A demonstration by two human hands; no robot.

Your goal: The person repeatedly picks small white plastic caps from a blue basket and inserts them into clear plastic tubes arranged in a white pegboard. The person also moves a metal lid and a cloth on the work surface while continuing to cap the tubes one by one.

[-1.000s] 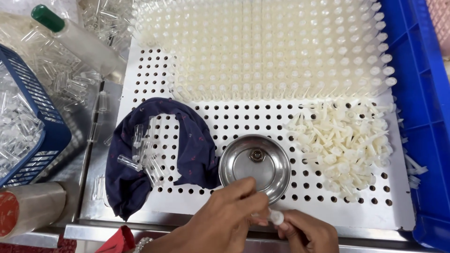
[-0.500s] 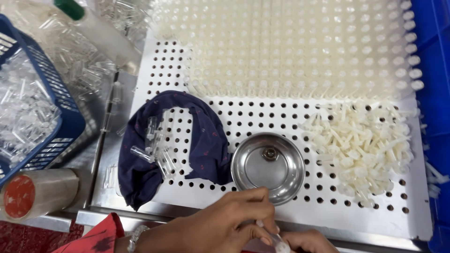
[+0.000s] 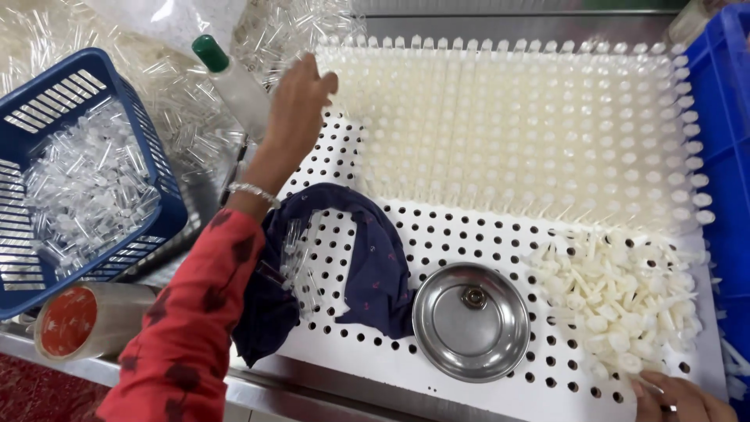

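Head cam: left hand (image 3: 298, 98), fingers loosely spread and empty, reaches the white perforated plastic rack (image 3: 500, 234) edge; right hand (image 3: 678, 397), grip unclear, touches the loose white plastic cap pile (image 3: 617, 305) just above it.

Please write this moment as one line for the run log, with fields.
left hand: open, reaching to filled white tray corner, beside green-capped bottle | right hand: at white plug pile, grip unclear | steel bowl: untouched
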